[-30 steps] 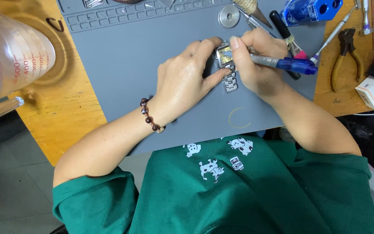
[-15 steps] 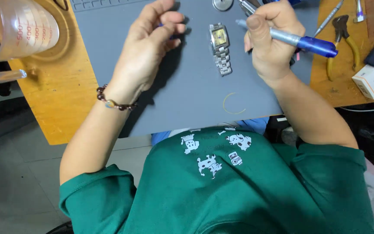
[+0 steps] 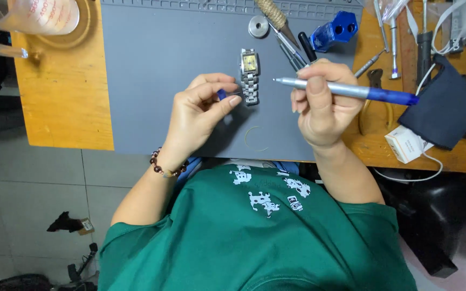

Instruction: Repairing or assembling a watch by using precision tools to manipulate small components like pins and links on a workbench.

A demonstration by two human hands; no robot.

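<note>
A silver wristwatch [image 3: 249, 76] with a yellowish square dial lies flat on the grey work mat [image 3: 152, 64]. My left hand [image 3: 198, 110] is just left of the watch band, pinching a small blue-tipped tool [image 3: 223, 94] between thumb and fingers. My right hand [image 3: 322, 102] is to the right of the watch, gripping a silver and blue pen-shaped tool [image 3: 346, 90] with its tip pointing left toward the watch, a short gap away.
Several hand tools [image 3: 289, 40], a round metal disc [image 3: 258, 26] and a blue block [image 3: 334, 30] lie at the mat's far edge. Pliers [image 3: 376, 86], a dark cloth [image 3: 443, 105] and a small white box [image 3: 405, 144] sit right. A clear measuring cup [image 3: 44, 15] stands far left.
Both hands held the watch a second ago, then drew apart and left it on the mat. Now my left hand has come back beside the band, pinching a small blue-tipped tool.
</note>
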